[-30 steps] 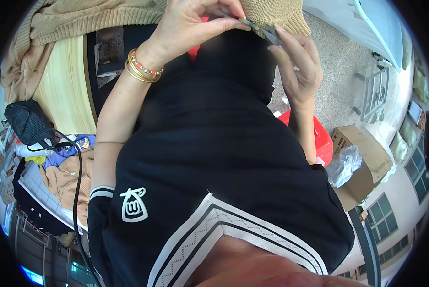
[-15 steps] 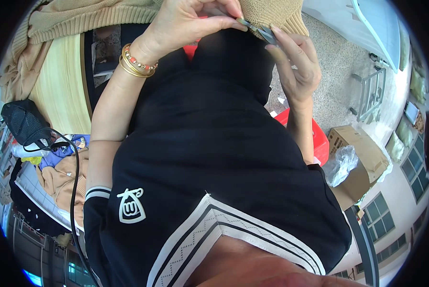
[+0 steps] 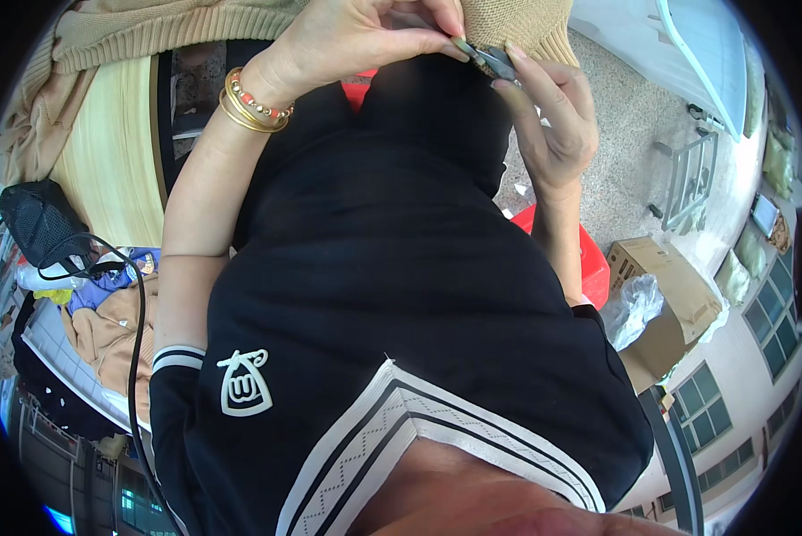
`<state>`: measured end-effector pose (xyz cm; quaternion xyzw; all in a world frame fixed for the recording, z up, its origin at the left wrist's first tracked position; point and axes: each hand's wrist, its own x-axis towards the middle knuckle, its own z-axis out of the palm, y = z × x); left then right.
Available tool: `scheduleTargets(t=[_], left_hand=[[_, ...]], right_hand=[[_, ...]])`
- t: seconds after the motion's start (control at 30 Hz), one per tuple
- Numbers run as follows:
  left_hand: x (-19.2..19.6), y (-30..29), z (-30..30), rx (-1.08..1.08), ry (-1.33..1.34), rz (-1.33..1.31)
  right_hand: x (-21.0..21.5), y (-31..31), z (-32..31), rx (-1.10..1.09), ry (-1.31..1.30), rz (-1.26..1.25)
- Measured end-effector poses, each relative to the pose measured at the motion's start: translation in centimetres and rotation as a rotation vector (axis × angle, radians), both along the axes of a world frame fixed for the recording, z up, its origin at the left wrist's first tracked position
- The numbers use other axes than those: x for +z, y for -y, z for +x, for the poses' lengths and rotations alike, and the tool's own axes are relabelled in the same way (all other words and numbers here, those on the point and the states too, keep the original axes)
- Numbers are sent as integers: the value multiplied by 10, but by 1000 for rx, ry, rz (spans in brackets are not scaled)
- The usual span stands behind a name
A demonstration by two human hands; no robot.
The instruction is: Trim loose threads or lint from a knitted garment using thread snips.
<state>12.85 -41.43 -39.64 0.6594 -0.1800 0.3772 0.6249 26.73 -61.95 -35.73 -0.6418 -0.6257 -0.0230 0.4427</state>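
A tan knitted garment [image 3: 519, 25] hangs over my lap at the top of the view. My left hand [image 3: 378, 37], with bangles at the wrist, pinches the edge of the knit between thumb and finger. Close beside those fingertips, my right hand [image 3: 557, 121] grips small grey thread snips [image 3: 499, 64] between thumb and fingers. The blades lie right at the knit's edge, pointing toward my left hand. Whether a thread sits between them is too small to make out.
To the left, more tan knitwear [image 3: 151, 31] drapes over a pale wooden board [image 3: 106, 147]. A black mesh bag [image 3: 45, 228] and a black cable [image 3: 142, 339] are nearby. At right are a red stool or bin [image 3: 595, 268], a cardboard box [image 3: 673, 299] and a metal trolley [image 3: 689, 183].
The snips have turned slightly at the knit's edge, and their blades look closer together. Both hands have shifted only a little, still holding the garment and the snips.
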Motion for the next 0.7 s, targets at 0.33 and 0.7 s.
scheduleTargets(t=[0.33,0.7], left_hand=[[2,-1,-5,48,-58,46],[-14,-27,-13,-234,99,-558]], right_hand=[[-2,-4,4,12,119,6],[9,0,9,-206,-231,55]])
